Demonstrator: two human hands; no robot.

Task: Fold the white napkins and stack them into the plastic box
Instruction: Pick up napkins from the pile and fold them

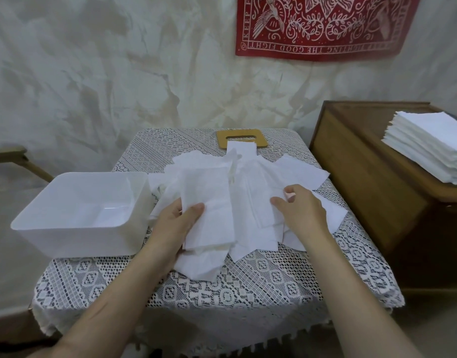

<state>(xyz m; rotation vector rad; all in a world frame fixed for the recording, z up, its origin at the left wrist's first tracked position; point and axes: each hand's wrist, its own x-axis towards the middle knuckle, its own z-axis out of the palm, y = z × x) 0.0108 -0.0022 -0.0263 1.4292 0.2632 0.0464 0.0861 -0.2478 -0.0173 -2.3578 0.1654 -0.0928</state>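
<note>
Lengthwise, the napkin (212, 200) points away, gripped by left hand (176, 223); right hand (301, 211) pinches pile (258, 174).

White napkins (248, 192), white lace tablecloth (222, 285)

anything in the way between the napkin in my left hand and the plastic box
Nothing visible stands in the way. The left hand grips the napkin right beside the plastic box. The box's top is open and uncovered, and it looks empty inside.
</note>
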